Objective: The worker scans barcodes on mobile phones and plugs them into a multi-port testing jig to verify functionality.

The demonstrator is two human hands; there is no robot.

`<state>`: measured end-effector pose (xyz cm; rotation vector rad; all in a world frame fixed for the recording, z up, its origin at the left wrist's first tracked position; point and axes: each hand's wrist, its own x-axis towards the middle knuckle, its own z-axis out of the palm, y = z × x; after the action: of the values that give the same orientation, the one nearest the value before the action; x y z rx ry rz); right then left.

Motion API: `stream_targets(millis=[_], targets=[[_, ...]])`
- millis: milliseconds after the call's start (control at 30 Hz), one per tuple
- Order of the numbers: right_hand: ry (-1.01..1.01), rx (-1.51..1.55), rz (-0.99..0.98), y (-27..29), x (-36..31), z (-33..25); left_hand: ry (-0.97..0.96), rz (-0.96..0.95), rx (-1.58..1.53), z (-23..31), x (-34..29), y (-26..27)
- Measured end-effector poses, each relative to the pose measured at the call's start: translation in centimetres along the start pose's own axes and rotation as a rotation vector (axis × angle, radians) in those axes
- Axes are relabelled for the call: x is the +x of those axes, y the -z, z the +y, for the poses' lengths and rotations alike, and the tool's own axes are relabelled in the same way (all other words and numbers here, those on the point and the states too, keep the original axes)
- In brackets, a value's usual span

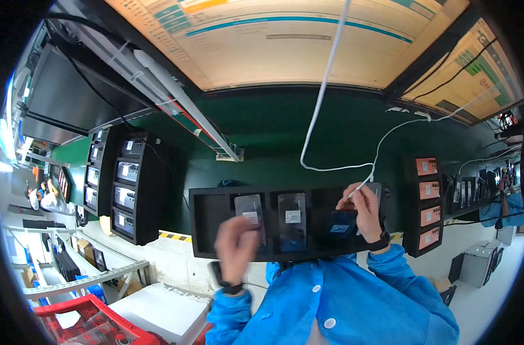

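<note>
While the right hand pinches the white cable's plug over the tray's right-end phone, left hand, blurred, grip prob closed on 2nd phone, long axis upright.

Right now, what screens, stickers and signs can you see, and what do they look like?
Phones: in the black tray by the hands, dark rectangles with white stickers.
Wall charts: overhead, big cream sheets with teal lines.
Orange labels: right of the tray, stacked small squares.
Dark monitor: upper left, flat black rectangle.
</note>
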<state>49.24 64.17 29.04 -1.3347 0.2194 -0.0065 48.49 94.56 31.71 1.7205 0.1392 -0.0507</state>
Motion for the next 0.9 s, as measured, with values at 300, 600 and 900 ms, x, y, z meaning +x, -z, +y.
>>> stream_targets(millis=[300, 600, 900], targets=[[0.080, -0.176, 0.024, 0.5, -3.3, -0.6, -0.081, -0.583, 0.039, 0.1, 0.3, -13.5], [0.181, -0.502, 0.030, 2.0, -3.7, -3.5, -0.158, -0.518, 0.111, 0.9, 0.2, -14.3], [0.318, -0.740, -0.059, 1.3, -4.8, -3.4, -0.131, -0.532, 0.170, 0.5, -0.8, -12.8]])
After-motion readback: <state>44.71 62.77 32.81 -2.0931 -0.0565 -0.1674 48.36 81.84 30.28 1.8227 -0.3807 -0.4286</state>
